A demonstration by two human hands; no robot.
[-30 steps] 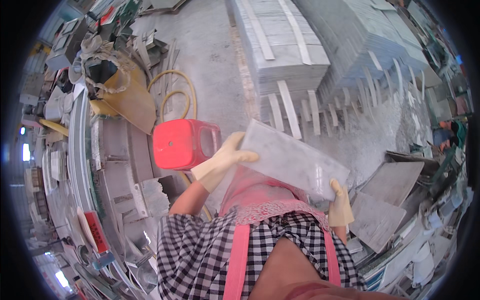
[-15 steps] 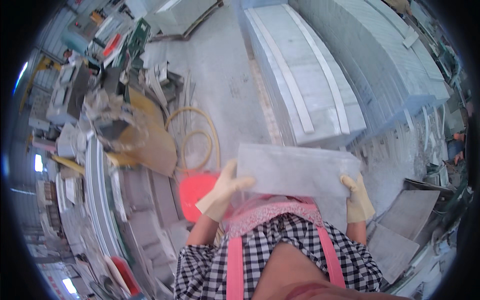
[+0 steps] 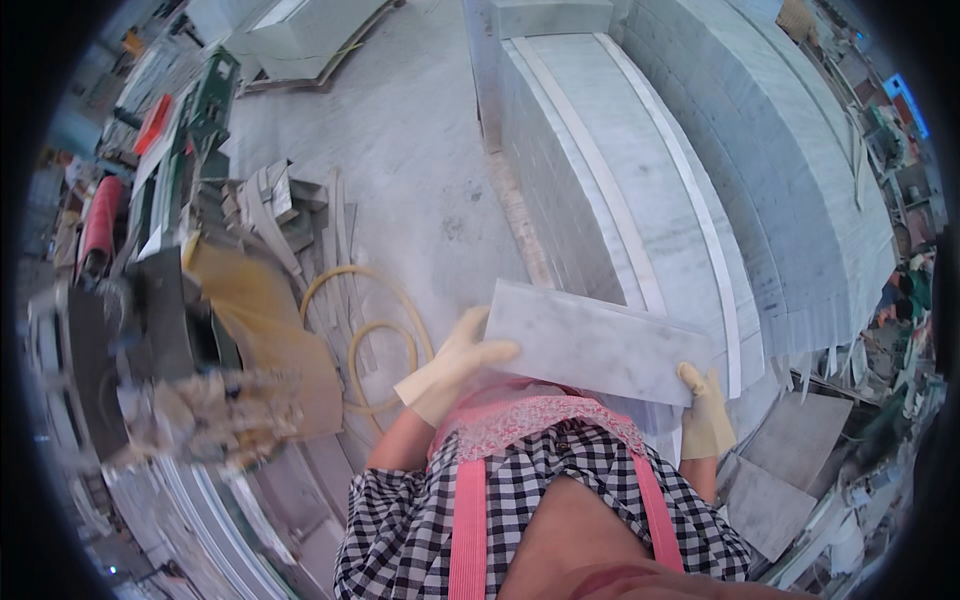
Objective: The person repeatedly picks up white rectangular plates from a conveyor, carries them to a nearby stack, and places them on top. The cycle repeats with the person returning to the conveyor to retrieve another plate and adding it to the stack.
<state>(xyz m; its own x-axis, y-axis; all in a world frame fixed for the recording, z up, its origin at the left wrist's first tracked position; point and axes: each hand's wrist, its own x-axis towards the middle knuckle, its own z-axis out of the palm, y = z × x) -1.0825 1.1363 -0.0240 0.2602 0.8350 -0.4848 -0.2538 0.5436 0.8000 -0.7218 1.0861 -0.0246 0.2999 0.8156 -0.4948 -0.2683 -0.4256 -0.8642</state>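
Note:
A flat, grey-white rectangular stone slab (image 3: 595,342) is held in front of my waist, tilted so its right end sits lower. My left hand (image 3: 462,355), in a cream rubber glove, grips the slab's left end with the thumb on the upper face. At the other end my right hand (image 3: 707,405), gloved alike, closes on the right edge, thumb on top. The fingers under the slab are hidden. Just beyond it stands a long stack of pale slabs (image 3: 660,190) with two white strips laid lengthwise on top.
Another long stack (image 3: 790,200) runs alongside on the right. Grey flat panels (image 3: 790,450) lie at the lower right. To the left are a coiled yellow hose (image 3: 350,345), a yellowish sheet (image 3: 265,330) and stone offcuts (image 3: 285,215). A palletised block (image 3: 300,40) stands far off.
The view has turned, and the stacks now sit nearer the slab. The slab has tipped down at its right end. The red stool-like object at the left has left the view.

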